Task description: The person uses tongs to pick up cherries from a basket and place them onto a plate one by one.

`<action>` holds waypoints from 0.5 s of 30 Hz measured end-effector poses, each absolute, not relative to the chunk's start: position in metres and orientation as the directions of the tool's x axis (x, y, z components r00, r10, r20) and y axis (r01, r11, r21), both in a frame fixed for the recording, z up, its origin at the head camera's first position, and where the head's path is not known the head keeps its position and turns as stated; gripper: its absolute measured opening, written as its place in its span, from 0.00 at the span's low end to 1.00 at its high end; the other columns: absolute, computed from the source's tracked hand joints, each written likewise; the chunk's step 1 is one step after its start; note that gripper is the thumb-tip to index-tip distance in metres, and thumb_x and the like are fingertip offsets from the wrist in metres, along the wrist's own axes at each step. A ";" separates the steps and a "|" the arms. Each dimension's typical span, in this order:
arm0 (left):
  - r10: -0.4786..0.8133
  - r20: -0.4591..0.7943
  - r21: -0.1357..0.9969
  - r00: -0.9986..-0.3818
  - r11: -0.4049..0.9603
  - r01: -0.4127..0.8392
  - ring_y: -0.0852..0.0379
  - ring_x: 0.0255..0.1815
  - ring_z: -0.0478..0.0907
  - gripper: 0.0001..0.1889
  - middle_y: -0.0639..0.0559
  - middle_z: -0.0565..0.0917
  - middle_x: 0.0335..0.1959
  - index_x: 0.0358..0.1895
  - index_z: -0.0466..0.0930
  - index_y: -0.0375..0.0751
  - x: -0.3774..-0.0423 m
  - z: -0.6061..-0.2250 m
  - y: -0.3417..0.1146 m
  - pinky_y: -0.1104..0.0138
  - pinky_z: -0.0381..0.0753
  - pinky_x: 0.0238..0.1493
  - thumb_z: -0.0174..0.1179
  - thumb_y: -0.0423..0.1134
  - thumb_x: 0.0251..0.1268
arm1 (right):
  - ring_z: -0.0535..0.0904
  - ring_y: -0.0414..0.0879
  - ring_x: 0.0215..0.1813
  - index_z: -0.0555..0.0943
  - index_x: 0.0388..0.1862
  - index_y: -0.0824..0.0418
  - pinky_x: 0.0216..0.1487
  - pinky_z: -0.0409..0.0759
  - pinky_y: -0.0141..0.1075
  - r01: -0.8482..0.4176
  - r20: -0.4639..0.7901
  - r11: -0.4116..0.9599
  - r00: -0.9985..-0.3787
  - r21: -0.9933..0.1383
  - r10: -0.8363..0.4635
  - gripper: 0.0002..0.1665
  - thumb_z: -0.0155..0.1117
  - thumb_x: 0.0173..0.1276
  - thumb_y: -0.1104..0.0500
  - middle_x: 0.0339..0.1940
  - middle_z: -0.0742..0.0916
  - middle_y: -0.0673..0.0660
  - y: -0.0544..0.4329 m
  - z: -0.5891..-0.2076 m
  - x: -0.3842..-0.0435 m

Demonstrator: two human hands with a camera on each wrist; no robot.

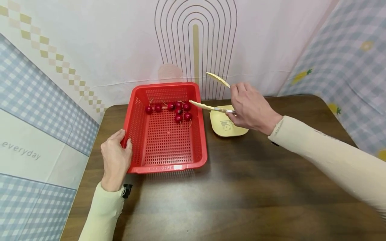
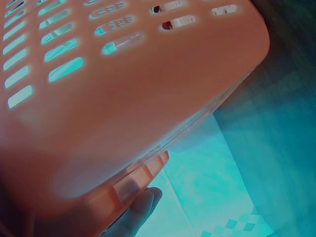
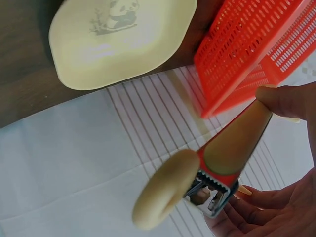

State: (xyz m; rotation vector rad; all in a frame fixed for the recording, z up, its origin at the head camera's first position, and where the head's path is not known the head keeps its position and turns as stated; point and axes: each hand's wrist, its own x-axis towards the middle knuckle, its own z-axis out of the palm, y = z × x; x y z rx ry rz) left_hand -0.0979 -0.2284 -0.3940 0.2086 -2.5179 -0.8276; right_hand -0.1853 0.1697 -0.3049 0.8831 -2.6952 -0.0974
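My left hand [image 1: 115, 157] grips the left rim of a red perforated plastic basket [image 1: 169, 168], thumb inside the wall. Several glossy dark-red cherries [image 1: 178, 110] with stems lie in the basket's far half, mostly toward its right. In the left wrist view the basket's outer wall [image 2: 123, 111] fills much of the picture. My right hand [image 1: 251, 107] holds pale yellow tongs [image 1: 201, 105] with metal parts; their arms stand apart with nothing between them. One tip overlaps the basket's right rim in the head view. In the right wrist view the tongs' handle [image 3: 232, 143] shows against the fingers.
Right of the basket, below the tongs, sits a pale yellow square dish [image 1: 230, 130] with a panda print. Both rest on a dark wooden table [image 1: 181, 207]. A patterned cloth [image 1: 120, 43] hangs behind the table, with checked cloth at both sides.
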 end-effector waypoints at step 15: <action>-0.288 0.384 0.601 -0.877 0.799 0.000 0.34 0.59 0.83 0.19 0.33 0.85 0.58 0.58 0.82 0.26 -0.098 -0.392 -0.228 0.44 0.82 0.60 0.64 0.25 0.63 | 0.76 0.59 0.42 0.73 0.52 0.77 0.45 0.84 0.47 -0.599 0.186 0.770 -0.749 0.221 -0.636 0.36 0.70 0.62 0.48 0.40 0.80 0.68 0.134 -0.304 -0.194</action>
